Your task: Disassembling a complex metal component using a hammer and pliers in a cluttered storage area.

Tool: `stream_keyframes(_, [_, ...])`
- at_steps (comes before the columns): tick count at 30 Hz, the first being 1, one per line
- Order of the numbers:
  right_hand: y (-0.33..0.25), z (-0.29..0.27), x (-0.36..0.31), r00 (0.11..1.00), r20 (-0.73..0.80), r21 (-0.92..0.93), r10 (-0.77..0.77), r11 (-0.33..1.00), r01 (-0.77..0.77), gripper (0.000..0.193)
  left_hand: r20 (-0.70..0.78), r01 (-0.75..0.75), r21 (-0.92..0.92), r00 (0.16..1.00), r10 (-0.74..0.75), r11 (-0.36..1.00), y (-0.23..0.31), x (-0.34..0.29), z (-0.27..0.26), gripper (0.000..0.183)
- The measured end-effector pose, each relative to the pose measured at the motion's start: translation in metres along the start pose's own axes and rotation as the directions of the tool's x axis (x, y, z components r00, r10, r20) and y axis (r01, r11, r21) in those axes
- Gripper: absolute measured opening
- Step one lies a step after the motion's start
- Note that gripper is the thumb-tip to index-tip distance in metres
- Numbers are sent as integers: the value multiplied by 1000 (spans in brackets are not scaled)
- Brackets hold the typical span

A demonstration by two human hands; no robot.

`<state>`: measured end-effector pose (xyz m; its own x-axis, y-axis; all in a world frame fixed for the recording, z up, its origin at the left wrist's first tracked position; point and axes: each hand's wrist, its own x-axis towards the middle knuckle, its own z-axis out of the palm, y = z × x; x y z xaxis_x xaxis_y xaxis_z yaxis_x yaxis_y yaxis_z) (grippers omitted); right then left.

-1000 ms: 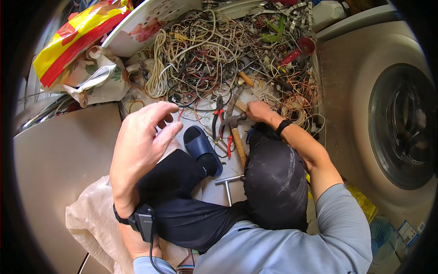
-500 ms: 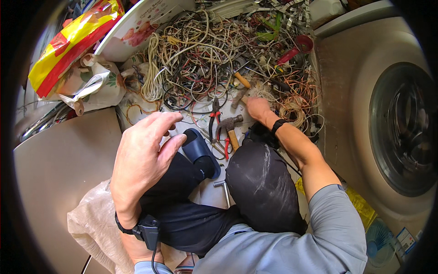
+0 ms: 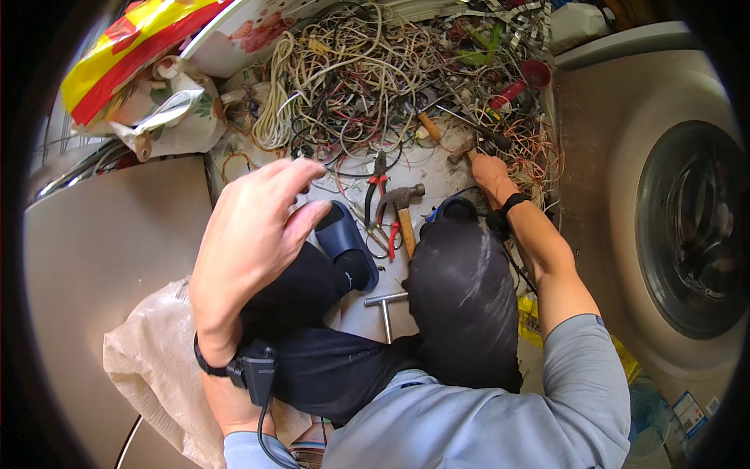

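My left hand (image 3: 254, 227) hangs in the air above my left leg, fingers loosely curved and thumb apart, holding nothing. Out past my right knee, my right hand (image 3: 490, 173) is closed round a short tool with a greyish-brown head (image 3: 461, 149), low over the floor by the heaped wires. Its exact kind is unclear, and my fingers hide most of its handle. To the left lie a claw hammer (image 3: 402, 205) with a wooden handle and red-and-black pliers (image 3: 376, 187). A wooden-handled tool (image 3: 428, 127) and a dark-handled rod (image 3: 492, 137) rest at the heap's edge.
A big tangle of wires (image 3: 359, 74) fills the far floor, with a red funnel-like piece (image 3: 519, 86) in it. A front-loading washing machine (image 3: 601, 180) stands right, a beige panel (image 3: 117, 250) left. A metal T-handle wrench (image 3: 386, 316) lies between my legs.
My right hand has moved right with the tool, and loose wire there has shifted right, baring floor. My left hand stays raised. The whole view has shifted slightly.
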<state>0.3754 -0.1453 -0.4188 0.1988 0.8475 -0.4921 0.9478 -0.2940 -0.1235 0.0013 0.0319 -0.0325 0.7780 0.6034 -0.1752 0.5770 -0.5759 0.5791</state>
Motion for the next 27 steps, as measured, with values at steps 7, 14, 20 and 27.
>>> stream_keyframes(7, [-39,-150,14,918,222,135,-327,943,304,37,-28,-152,74,988,154,986,-7,-2,-2,28])
stream_keyframes(14, [-122,-361,15,886,-50,-363,-461,835,414,35,-22,-141,87,989,144,986,-10,3,-10,36])
stream_keyframes(20, [-146,-255,44,838,-264,7,-478,868,497,35,-74,-215,58,973,219,975,-8,12,-11,31])
stream_keyframes(27, [-182,61,-57,953,218,271,-210,951,147,55,-65,-104,95,992,111,990,-25,-1,-10,32])
